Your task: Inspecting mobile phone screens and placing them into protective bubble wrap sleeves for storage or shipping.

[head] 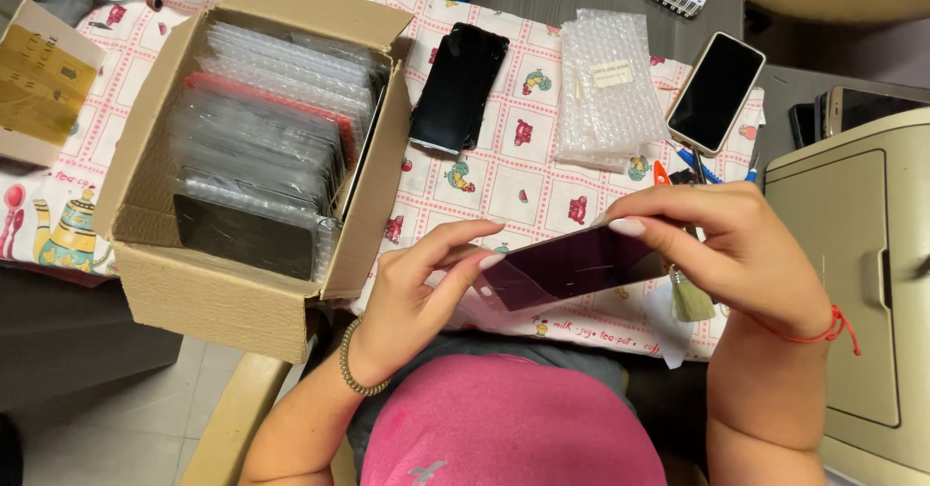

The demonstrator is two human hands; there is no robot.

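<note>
Nearest us is our pink top [504, 423], with both forearms rising from it. Our left hand [417, 287] bends back at the wrist, fingers curled narrowly around the near end of a dark screen panel [572, 265], thumb pressing its corner. Our right hand [736, 244] arches over the far end, fingertips pinching the edge — the panel tilts just right of the cardboard box [242, 156]. Inside that box, wrapped panels blur together and cannot be counted. A small tassel [691, 297] beneath our right hand is partly hidden.
</note>
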